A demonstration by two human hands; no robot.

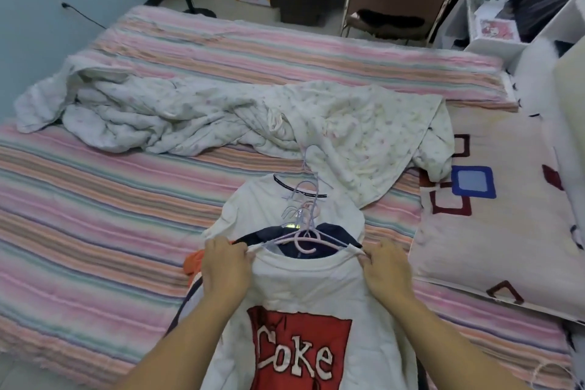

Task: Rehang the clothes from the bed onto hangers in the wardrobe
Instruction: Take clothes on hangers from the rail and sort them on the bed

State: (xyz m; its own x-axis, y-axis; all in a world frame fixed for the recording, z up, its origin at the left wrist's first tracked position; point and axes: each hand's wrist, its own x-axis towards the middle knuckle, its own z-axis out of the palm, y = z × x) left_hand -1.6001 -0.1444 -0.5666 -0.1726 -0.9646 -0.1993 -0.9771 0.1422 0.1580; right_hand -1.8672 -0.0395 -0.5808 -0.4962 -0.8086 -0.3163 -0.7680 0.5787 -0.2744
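Both grips are closed in pinches on the neckline of the white cotton T-shirt with the red "Coke" print (304, 320): your left hand (226, 269) holds the collar's edge at nine o'clock of the neck opening, and your right hand (387, 272) holds it at three o'clock, stretching the opening wide. That shirt lies on top of a pile near the bed's close edge, at six o'clock in your view. Just beyond the collar, at twelve o'clock from your hands, sits the pink plastic hanger (304, 241) on a dark navy garment (323, 231), with a tangle of pale lilac hangers (300, 209) lying over another white T-shirt with a black neck trim (253, 209). From here, the likely trouble is the hooks: they look interlocked, so lifting one may drag the others and the clothes beneath. Stretching the collar hard to pass a hanger could also deform it. An orange garment (194, 260) peeks out under your left hand and could slide off the striped pink bedsheet (95, 225) if the pile shifts. A crumpled white floral quilt (221, 117) lies beyond at twelve o'clock, close enough to snag a hook.
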